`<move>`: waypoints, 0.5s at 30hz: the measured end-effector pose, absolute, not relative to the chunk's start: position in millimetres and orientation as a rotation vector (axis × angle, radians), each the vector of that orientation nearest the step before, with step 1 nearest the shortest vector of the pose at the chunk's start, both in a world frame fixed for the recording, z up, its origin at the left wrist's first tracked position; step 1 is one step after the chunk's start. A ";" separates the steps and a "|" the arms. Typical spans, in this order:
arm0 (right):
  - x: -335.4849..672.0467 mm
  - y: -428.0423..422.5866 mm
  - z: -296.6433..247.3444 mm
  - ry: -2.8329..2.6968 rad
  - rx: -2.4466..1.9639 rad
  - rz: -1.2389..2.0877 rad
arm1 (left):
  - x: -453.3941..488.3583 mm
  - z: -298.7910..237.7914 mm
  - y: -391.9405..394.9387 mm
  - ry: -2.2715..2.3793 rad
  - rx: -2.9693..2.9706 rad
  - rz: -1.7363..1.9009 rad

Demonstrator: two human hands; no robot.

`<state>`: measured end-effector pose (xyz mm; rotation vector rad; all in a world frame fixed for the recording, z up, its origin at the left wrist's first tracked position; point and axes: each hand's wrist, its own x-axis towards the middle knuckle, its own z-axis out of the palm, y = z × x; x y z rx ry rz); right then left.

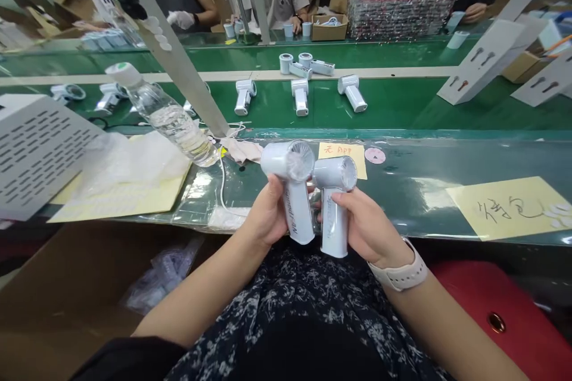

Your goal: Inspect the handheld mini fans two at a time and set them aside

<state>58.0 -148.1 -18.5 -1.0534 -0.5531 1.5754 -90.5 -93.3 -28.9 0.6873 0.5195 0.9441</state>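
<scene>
gripping a white handheld fan (297, 211) by its handle, the left hand (268, 214) holds it upright, head up, while the right hand (369, 227) is clenched around a second white handheld fan (334, 226) just beside it, the two heads almost touching. both fans are held above a dark floral garment (304, 286). a pale watch strap (399, 274) circles the right wrist. just ahead, on a green workbench (402, 181), lie a yellow note (342, 159) and a white cable (222, 190), with a water bottle (170, 119) aslant to the left. beyond, more white fans (300, 96) lie on a green conveyor belt (393, 101), and a co-worker's gloved hand (181, 19) shows across it.
</scene>
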 end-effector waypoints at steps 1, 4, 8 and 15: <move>57.4 -148.9 -17.2 -0.568 -1.050 1.584 | -87.5 -29.7 -94.4 0.538 0.652 0.962; 55.2 -149.8 -16.5 -0.621 -1.017 1.500 | -79.2 -29.8 -98.9 0.604 0.558 0.945; 50.8 -151.1 -23.2 -0.783 -1.027 1.282 | -69.0 -25.6 -105.5 0.595 0.560 0.976; 46.6 -169.2 -30.9 -1.102 -1.233 1.118 | -58.6 -44.5 -122.8 0.691 0.792 1.086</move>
